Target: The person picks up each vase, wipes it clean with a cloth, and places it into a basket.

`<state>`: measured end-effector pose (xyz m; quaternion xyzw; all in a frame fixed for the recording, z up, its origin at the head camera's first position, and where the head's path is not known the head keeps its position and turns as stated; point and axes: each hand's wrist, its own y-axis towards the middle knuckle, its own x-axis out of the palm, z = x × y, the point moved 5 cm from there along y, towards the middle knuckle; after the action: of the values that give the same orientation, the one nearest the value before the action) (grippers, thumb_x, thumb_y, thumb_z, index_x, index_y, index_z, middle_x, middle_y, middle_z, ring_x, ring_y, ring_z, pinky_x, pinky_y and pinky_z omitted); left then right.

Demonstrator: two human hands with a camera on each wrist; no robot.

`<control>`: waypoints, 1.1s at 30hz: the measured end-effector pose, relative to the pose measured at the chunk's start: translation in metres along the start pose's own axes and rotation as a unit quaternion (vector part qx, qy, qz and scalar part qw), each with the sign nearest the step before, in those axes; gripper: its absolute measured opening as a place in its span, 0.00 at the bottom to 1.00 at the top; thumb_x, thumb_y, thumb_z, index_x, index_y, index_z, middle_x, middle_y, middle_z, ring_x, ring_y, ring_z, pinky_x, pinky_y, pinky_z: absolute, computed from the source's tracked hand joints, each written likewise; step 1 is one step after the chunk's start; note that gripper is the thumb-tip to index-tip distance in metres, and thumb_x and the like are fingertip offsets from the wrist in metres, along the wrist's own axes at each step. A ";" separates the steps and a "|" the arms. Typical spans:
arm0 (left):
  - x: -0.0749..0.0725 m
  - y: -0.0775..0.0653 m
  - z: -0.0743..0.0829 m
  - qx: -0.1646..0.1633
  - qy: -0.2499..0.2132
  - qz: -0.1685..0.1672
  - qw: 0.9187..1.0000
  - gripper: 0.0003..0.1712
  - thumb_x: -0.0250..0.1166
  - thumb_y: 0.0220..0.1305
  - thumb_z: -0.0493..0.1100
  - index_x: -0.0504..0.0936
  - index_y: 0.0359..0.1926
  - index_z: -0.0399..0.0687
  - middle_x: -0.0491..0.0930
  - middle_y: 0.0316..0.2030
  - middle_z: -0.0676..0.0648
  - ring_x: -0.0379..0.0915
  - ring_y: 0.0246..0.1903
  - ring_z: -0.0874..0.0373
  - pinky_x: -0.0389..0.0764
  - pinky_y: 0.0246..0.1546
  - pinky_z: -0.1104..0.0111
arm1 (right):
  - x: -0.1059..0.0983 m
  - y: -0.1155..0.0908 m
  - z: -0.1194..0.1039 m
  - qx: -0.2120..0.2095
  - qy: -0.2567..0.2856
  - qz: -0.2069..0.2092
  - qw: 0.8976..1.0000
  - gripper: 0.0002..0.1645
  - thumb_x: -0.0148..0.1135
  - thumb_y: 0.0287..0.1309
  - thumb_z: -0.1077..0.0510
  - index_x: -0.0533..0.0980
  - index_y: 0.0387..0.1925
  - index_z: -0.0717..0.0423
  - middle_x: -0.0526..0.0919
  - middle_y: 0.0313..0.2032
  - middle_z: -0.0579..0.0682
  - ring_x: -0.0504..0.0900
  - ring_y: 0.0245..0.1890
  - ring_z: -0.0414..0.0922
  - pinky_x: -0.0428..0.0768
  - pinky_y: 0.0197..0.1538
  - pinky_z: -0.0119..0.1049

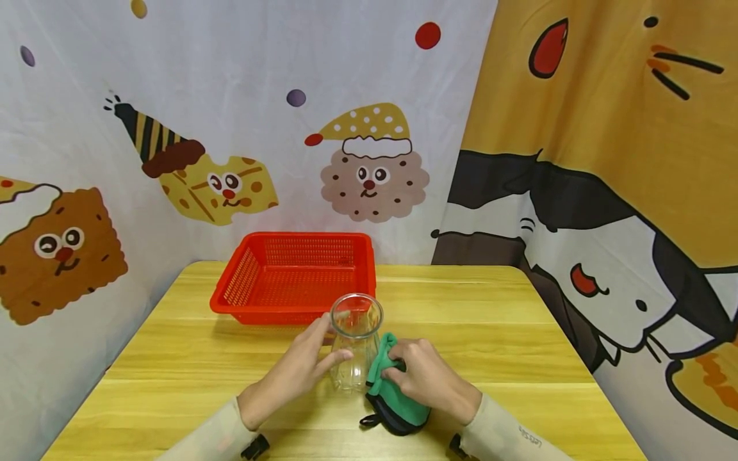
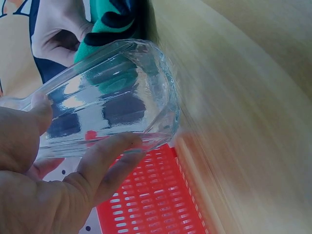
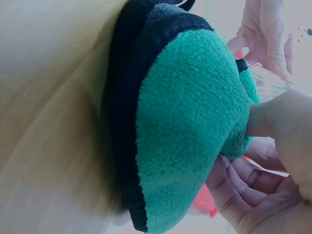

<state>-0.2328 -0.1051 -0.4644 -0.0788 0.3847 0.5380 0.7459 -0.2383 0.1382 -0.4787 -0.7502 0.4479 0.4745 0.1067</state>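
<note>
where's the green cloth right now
In the head view, the green cloth is low, slightly right of centre, just right of the glass jar, gripped by the right hand.

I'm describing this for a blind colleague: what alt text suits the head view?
At a wooden table, a person's left hand holds a clear glass jar while the right hand pinches a green cloth with black edging beside it. A red basket sits behind, in front of a cartoon-printed backdrop.

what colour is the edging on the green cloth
Black: the edging on the green cloth shows best in the right wrist view.
</note>
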 end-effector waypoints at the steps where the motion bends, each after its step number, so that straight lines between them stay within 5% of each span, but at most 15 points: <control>1: 0.000 0.000 0.000 0.000 0.000 0.000 1.000 0.41 0.73 0.83 0.50 0.67 0.87 0.52 0.86 0.68 0.38 0.91 0.63 0.37 0.96 0.63 0.41 | -0.001 0.000 -0.001 -0.001 0.001 0.004 1.000 0.25 0.84 0.69 0.63 0.77 0.23 0.45 0.73 0.26 0.39 0.66 0.25 0.25 0.68 0.23 0.19; 10: -0.001 0.000 0.001 0.004 0.004 0.003 1.000 0.41 0.73 0.83 0.53 0.68 0.87 0.51 0.87 0.67 0.39 0.91 0.63 0.41 0.96 0.63 0.42 | -0.008 0.001 -0.007 -0.008 0.022 0.038 0.999 0.08 0.84 0.67 0.65 0.90 0.34 0.52 0.89 0.33 0.43 0.75 0.29 0.26 0.81 0.26 0.23; 19: -0.002 0.000 0.001 -0.007 0.004 -0.001 1.000 0.43 0.73 0.83 0.53 0.66 0.88 0.51 0.87 0.68 0.39 0.91 0.63 0.40 0.96 0.63 0.42 | -0.015 0.002 -0.013 -0.024 0.027 0.079 0.996 0.06 0.85 0.66 0.65 0.93 0.38 0.53 0.89 0.33 0.42 0.75 0.30 0.26 0.82 0.27 0.23; 28: -0.001 0.001 0.000 0.006 0.001 0.005 1.000 0.41 0.73 0.83 0.51 0.67 0.87 0.50 0.87 0.67 0.39 0.91 0.63 0.42 0.97 0.63 0.43 | -0.024 0.005 -0.021 -0.058 0.034 0.126 0.990 0.07 0.86 0.65 0.67 0.94 0.41 0.56 0.95 0.38 0.46 0.90 0.38 0.33 0.93 0.40 0.27; 33: -0.001 0.001 0.000 0.018 -0.004 0.008 1.000 0.41 0.73 0.83 0.49 0.67 0.87 0.48 0.87 0.68 0.38 0.91 0.62 0.42 0.96 0.63 0.43 | -0.027 0.006 -0.025 -0.072 0.034 0.146 0.986 0.07 0.85 0.66 0.66 0.93 0.40 0.54 0.94 0.37 0.44 0.91 0.38 0.34 0.93 0.40 0.27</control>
<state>-0.2340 -0.1050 -0.4634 -0.0600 0.3917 0.5377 0.7442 -0.2316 0.1359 -0.4425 -0.6985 0.5206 0.4899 -0.0329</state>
